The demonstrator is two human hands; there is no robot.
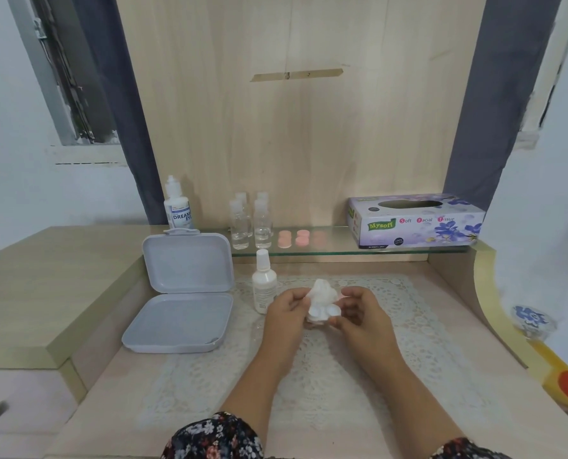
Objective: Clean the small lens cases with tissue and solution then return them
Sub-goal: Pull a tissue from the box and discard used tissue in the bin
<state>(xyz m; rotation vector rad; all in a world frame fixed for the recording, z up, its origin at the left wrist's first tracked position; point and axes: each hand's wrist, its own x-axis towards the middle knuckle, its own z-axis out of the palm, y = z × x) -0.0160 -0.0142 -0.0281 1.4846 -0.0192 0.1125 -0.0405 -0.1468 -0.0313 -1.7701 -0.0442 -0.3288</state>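
Both hands meet over a lace mat (359,359) on the pale wood desk (110,392). The left hand (284,314) and right hand (362,313) have fingers curled round a tissue (322,298) wrapping a white lens case (320,313). A spray bottle (263,283) stands at 10 o'clock, an open grey box (183,293) at 9, and pink cases (301,238) on the glass shelf (342,251) at 12. Grey curtains (494,111) flank the wooden back panel.

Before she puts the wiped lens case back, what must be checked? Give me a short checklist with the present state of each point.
1. Tissue wrapped on the white lens case: ok.
2. Left hand and right hand both holding the bundle: ok.
3. Case inside is dry: cannot tell, the tissue covers it.
4. Grey storage box open: ok.
5. White spray bottle upright, beside the left hand: ok.
6. Tissue box has tissue left: cannot tell, its opening looks dark.
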